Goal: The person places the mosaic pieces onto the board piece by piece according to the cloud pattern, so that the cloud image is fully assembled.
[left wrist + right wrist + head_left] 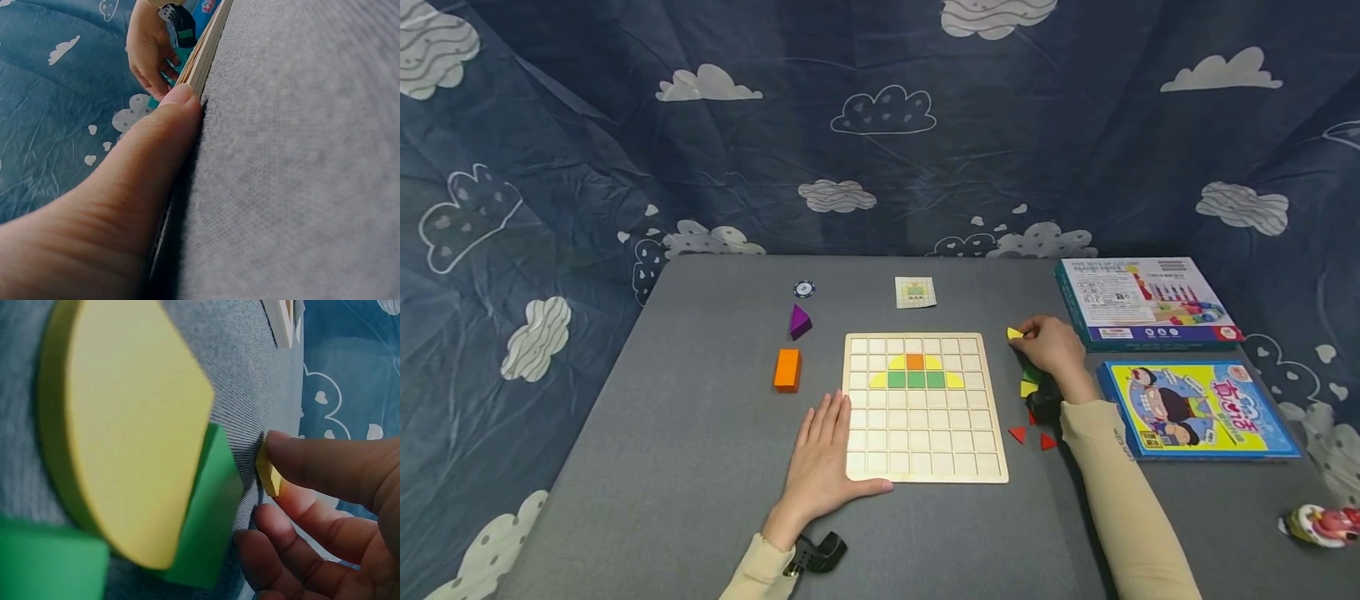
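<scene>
a person sits at a grey table (700,467) draped round by dark blue cloth with cloud prints. a wooden grid board (925,450) lies near the middle of the table, towards the near edge. on it a small picture is partly built: an orange square (914,362) with yellow curved pieces on either side, and below it a row of three green squares (915,380) flanked by yellow corner pieces. most of the grid cells are bare, so the filling looks to be at an early stage, with much left to place.

the left hand (823,458) lies flat on the table, fingers straight and together, against the board's near left corner; the left wrist view shows the thumb (156,162) pressed to the board's edge.

the right hand (1051,346) is beside the board's right edge, its fingertips pinching a small yellow piece (1014,333). in the right wrist view that piece (269,472) sits between thumb and forefinger, low over the cloth. just beside the hand lie loose pieces: a yellow one (1027,388), green ones (209,512), and two red triangles (1032,437).

towards the left of the table stand a purple pyramid (799,322) and an orange block (787,369). a pattern card (915,292) lies near the far edge, and two game boxes (1172,350) sit at the right side.
</scene>
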The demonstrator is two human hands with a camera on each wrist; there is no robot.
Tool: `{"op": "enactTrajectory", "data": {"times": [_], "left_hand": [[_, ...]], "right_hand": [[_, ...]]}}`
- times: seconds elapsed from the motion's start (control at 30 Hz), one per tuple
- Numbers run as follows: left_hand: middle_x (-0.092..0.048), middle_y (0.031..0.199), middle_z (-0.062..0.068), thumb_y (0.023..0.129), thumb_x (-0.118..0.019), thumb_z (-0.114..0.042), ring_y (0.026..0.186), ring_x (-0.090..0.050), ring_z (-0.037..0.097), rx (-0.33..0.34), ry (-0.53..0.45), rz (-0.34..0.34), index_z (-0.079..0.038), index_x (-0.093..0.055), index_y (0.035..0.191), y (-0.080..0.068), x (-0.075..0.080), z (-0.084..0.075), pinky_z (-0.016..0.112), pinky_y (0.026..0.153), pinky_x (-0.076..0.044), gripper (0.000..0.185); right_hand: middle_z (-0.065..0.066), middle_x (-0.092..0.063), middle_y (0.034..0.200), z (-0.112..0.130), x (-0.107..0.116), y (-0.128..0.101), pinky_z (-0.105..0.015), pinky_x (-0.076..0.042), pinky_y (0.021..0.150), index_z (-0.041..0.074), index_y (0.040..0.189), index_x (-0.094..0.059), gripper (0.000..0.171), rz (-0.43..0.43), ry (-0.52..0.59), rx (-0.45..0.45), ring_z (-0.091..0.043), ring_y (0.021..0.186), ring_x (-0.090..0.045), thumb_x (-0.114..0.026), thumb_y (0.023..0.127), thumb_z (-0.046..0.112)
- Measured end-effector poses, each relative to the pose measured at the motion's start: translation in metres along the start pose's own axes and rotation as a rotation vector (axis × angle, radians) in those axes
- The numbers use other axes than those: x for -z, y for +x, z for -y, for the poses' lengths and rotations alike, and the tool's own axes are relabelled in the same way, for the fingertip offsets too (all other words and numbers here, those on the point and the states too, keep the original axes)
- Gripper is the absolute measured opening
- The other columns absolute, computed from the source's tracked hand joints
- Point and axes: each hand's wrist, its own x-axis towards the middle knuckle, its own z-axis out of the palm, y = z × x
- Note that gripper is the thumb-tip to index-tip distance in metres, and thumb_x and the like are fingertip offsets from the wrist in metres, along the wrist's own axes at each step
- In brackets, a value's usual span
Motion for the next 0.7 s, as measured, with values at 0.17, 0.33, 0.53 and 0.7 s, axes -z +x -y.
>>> {"op": "enactTrajectory", "data": {"times": [0.17,0.33,0.53,0.7], "left_hand": [[-0.013,0.156,0.016,0.063,-0.056,-0.085,0.143,-0.004,0.026,0.001,-0.006,-0.001,0.001,-0.013,0.150,0.000,0.000,0.000,0.042,0.113,0.000,0.130],[-0.013,0.156,0.016,0.063,-0.056,-0.085,0.143,-0.004,0.026,0.006,-0.015,0.000,0.001,-0.014,0.150,0.000,0.000,-0.001,0.042,0.113,0.000,0.129],[-0.012,0.156,0.016,0.063,-0.055,-0.085,0.143,-0.003,0.026,0.010,-0.016,0.010,0.001,-0.013,0.151,0.000,-0.001,0.000,0.042,0.113,0.000,0.130],[-0.012,0.156,0.016,0.063,-0.055,-0.085,0.143,-0.003,0.026,0.010,-0.013,0.013,0.001,-0.013,0.150,0.000,-0.001,0.000,0.042,0.113,0.000,0.130]], "right_hand": [[-0.014,-0.057,0.087,0.001,-0.001,-0.002,-0.038,-0.035,0.062,0.000,0.099,-0.060,0.028,-0.004,0.010,0.004,-0.029,0.074,-0.050,-0.070,0.085,0.022],[-0.012,-0.057,0.083,0.001,-0.003,-0.004,-0.038,-0.035,0.059,0.001,0.095,-0.059,0.024,-0.035,0.026,0.023,-0.028,0.070,-0.051,-0.071,0.085,0.019],[-0.009,-0.056,0.077,0.002,-0.002,-0.008,-0.036,-0.033,0.057,0.004,0.091,-0.058,0.020,-0.027,0.055,0.037,-0.025,0.066,-0.049,-0.070,0.085,0.019],[-0.008,-0.057,0.076,0.003,-0.002,-0.015,-0.035,-0.033,0.057,0.005,0.090,-0.058,0.020,-0.037,0.099,0.070,-0.024,0.064,-0.049,-0.071,0.085,0.019]]}}
